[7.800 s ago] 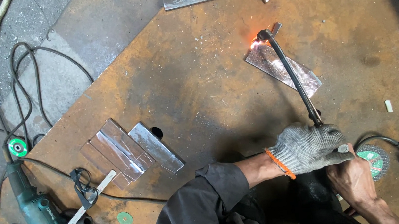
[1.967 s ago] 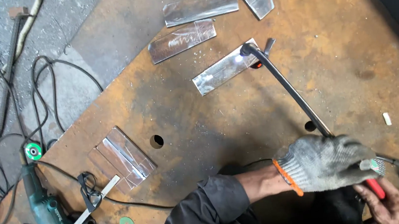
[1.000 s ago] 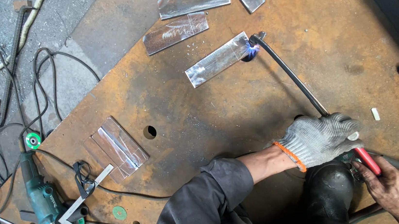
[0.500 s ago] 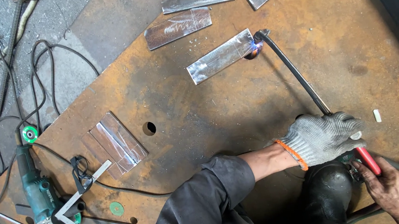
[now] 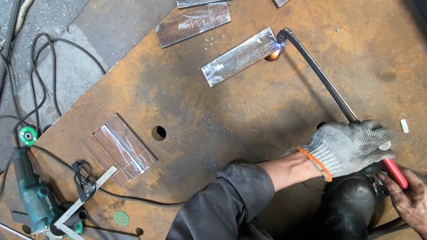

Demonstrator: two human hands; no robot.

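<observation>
Your gloved left hand (image 5: 349, 146) has its fingers closed around the cutting torch (image 5: 319, 76), near the handle end. Torch tip sits at the right end of the shiny metal strip (image 5: 239, 57) on the rusty counter (image 5: 213, 115), flame glowing orange there. Your bare right hand (image 5: 422, 204) has its fingers closed on the red-handled part (image 5: 395, 173) by the torch base

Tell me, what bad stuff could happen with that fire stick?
The flame at the long black torch's tip touches the shiny metal strip, which likely stays burning hot. The bare right hand, unlike the grey-gloved left hand, has no protection. Black cables on the floor could trip someone.
</observation>
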